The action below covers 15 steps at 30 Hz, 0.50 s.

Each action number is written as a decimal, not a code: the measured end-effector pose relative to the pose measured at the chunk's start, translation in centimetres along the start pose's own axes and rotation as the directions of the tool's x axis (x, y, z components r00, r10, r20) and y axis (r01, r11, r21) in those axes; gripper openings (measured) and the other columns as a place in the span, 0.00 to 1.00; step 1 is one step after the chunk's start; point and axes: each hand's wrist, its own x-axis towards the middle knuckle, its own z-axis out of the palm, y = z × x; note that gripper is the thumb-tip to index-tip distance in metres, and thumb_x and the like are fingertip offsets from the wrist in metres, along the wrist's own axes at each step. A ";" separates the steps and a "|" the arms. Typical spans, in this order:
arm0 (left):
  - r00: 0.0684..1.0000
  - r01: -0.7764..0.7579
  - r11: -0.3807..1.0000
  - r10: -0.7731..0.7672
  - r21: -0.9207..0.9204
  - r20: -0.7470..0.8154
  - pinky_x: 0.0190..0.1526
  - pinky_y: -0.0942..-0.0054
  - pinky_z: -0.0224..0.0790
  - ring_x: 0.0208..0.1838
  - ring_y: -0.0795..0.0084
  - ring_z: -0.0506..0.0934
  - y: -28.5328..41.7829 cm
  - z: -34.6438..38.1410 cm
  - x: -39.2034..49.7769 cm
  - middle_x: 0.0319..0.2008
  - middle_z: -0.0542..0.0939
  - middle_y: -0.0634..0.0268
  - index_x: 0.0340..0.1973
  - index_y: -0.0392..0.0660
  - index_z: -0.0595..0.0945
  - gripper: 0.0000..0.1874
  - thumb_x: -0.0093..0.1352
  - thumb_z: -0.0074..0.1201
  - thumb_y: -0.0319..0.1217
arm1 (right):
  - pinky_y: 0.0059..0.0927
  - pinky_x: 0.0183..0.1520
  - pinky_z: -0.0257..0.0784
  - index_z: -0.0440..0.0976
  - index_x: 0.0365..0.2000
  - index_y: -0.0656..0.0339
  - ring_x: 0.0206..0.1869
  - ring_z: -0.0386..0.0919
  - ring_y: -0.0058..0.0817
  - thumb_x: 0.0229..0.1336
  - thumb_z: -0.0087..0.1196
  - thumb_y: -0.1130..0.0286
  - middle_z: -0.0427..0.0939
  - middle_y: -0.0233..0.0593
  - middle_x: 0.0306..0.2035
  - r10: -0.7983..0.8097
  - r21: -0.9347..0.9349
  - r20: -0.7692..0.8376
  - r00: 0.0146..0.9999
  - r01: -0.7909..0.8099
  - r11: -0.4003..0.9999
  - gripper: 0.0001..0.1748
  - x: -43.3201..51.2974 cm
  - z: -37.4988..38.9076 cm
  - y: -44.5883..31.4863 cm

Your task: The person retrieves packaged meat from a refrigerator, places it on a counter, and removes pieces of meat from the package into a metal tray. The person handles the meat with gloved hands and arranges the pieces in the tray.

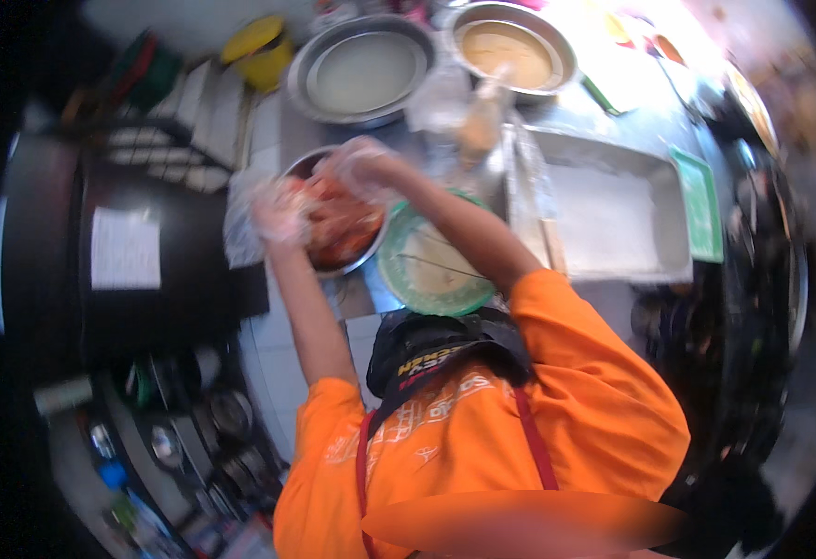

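A metal bowl (pixel 352 269) holds pieces of red, sauce-coated raw meat (pixel 341 216). My left hand (pixel 282 213), in a loose clear plastic glove, is at the bowl's left side with its fingers by the meat. Over the far side of the same bowl is my right hand (pixel 360 168), gloved the same way, fingers bent down. Blur and the gloves hide whether either hand grips a piece. Just right of the bowl, under my right forearm, sits a green plastic basin (pixel 397 279) with a pale mix and a thin dark utensil inside.
Two wide metal basins, one of cloudy liquid (pixel 296 84) and one of tan batter (pixel 569 56), stand at the back. A deep rectangular metal tray (pixel 680 209) of white powder lies right, beside a green tray (pixel 705 209). A dark cabinet (pixel 191 237) borders the left.
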 end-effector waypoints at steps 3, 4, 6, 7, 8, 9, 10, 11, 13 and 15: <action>0.976 0.150 0.815 -0.213 -0.560 -0.050 0.45 0.51 0.74 0.44 0.52 0.76 0.3 0.4 -0.1 0.39 0.77 0.51 0.40 0.37 0.76 0.15 0.70 0.43 0.37 | 0.22 0.35 0.75 0.75 0.43 0.75 0.32 0.77 0.24 0.52 0.49 0.78 0.78 0.38 0.34 0.158 0.237 0.083 0.984 -0.173 0.956 0.17 -1.7 -3.0 -1.4; 0.963 0.170 0.767 -0.261 -0.619 -0.059 0.46 0.50 0.73 0.44 0.52 0.76 0.6 0.5 -0.1 0.39 0.76 0.52 0.40 0.36 0.75 0.15 0.70 0.42 0.37 | 0.23 0.35 0.76 0.73 0.46 0.75 0.33 0.77 0.25 0.54 0.48 0.76 0.78 0.39 0.35 0.227 0.297 0.078 0.971 -0.240 0.924 0.18 -1.9 -3.2 -2.6; 0.963 0.157 0.702 -0.266 -0.694 -0.052 0.48 0.44 0.71 0.46 0.48 0.75 1.7 0.9 -0.7 0.41 0.75 0.49 0.42 0.35 0.74 0.16 0.70 0.41 0.36 | 0.25 0.37 0.76 0.69 0.50 0.75 0.35 0.76 0.26 0.57 0.47 0.74 0.76 0.41 0.38 0.267 0.474 0.101 0.958 -0.283 0.834 0.21 -3.0 -2.6 -5.6; 0.956 0.142 0.683 -0.283 -0.716 -0.080 0.50 0.38 0.69 0.48 0.44 0.74 2.4 1.3 -1.2 0.43 0.75 0.47 0.45 0.33 0.72 0.17 0.70 0.40 0.36 | 0.26 0.39 0.76 0.68 0.51 0.74 0.37 0.76 0.27 0.59 0.46 0.73 0.76 0.42 0.40 0.301 0.550 0.077 0.951 -0.292 0.782 0.21 -3.7 -2.2 -7.2; 0.948 0.128 0.662 -0.299 -0.738 -0.104 0.52 0.32 0.67 0.49 0.40 0.74 3.1 1.9 -1.5 0.45 0.74 0.44 0.48 0.32 0.70 0.19 0.70 0.39 0.35 | 0.27 0.40 0.76 0.67 0.52 0.73 0.38 0.76 0.28 0.60 0.46 0.71 0.75 0.42 0.41 0.271 0.639 0.106 0.957 -0.274 0.718 0.21 -4.2 -1.8 -8.7; 0.945 0.118 0.700 -0.298 -0.704 -0.138 0.51 0.40 0.68 0.49 0.45 0.74 3.8 2.8 -1.9 0.44 0.75 0.48 0.47 0.34 0.71 0.19 0.69 0.41 0.37 | 0.27 0.38 0.75 0.67 0.51 0.73 0.39 0.76 0.28 0.60 0.46 0.70 0.75 0.43 0.41 0.310 0.662 0.020 0.951 -0.245 0.708 0.21 -4.5 -1.2 -9.7; 0.940 0.111 0.736 -0.296 -0.668 -0.170 0.51 0.47 0.69 0.49 0.50 0.74 4.7 3.7 -2.4 0.43 0.75 0.51 0.47 0.35 0.72 0.19 0.69 0.43 0.39 | 0.26 0.36 0.75 0.67 0.51 0.73 0.40 0.77 0.29 0.60 0.47 0.70 0.75 0.43 0.40 0.286 0.700 -0.016 0.958 -0.194 0.687 0.21 -4.9 -0.7 -10.7; 0.916 0.122 0.762 -0.333 -0.636 -0.224 0.50 0.55 0.70 0.48 0.55 0.73 5.6 4.9 -2.9 0.42 0.75 0.55 0.46 0.37 0.73 0.19 0.69 0.45 0.40 | 0.26 0.34 0.74 0.67 0.50 0.73 0.41 0.77 0.30 0.60 0.48 0.69 0.75 0.43 0.40 0.219 0.757 -0.008 0.976 -0.137 0.639 0.22 -5.1 -0.3 -11.6; 0.806 0.048 0.909 -0.280 -0.413 -0.522 0.53 0.58 0.68 0.50 0.57 0.73 7.1 8.3 -4.1 0.45 0.74 0.55 0.50 0.38 0.72 0.22 0.68 0.47 0.42 | 0.26 0.35 0.74 0.69 0.46 0.70 0.40 0.77 0.29 0.60 0.49 0.69 0.76 0.42 0.38 0.187 0.833 0.000 0.982 -0.103 0.544 0.17 -5.7 0.1 -13.3; 0.706 0.090 0.994 -0.112 -0.068 -0.699 0.55 0.61 0.66 0.52 0.59 0.72 9.0 11.4 -6.0 0.48 0.74 0.56 0.52 0.40 0.71 0.25 0.67 0.50 0.44 | 0.26 0.36 0.74 0.70 0.44 0.67 0.41 0.76 0.31 0.61 0.49 0.69 0.75 0.41 0.39 0.212 0.781 -0.053 0.976 -0.092 0.617 0.14 -6.5 0.1 -15.5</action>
